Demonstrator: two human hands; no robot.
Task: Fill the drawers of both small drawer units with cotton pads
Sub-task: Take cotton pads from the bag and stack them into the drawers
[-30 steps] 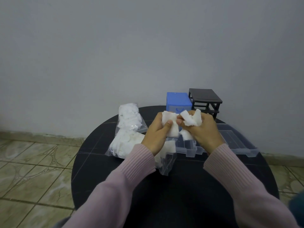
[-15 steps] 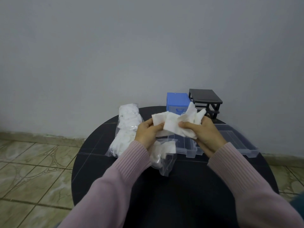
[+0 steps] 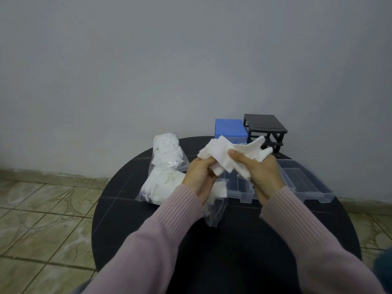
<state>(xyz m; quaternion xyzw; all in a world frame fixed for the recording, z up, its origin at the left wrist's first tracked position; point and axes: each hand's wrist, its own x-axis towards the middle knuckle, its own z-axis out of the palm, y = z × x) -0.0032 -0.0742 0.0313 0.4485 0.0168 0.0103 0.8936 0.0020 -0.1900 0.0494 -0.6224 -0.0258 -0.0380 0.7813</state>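
Step in hand: both hands are working a bunch of white square cotton pads (image 3: 224,158), apparently sorting it above the tabletop; no pad is going into a drawer yet.
Left hand (image 3: 199,177): fingers are curling round the left end of the bunch, gripping it.
Right hand (image 3: 261,172): thumb and fingers are pinching the right end.
Clear plastic drawers (image 3: 305,187): two are lying pulled out just beyond the hands, looking empty.
Units: blue plastic drawer unit (image 3: 231,130) and black plastic drawer frame (image 3: 265,128) are standing at the far edge of the round black tabletop (image 3: 233,251).
Supply: clear bags of white pads (image 3: 167,164) are lying left.
Next move, judged: lowering the bunch into the nearest drawer, laying pads flat.
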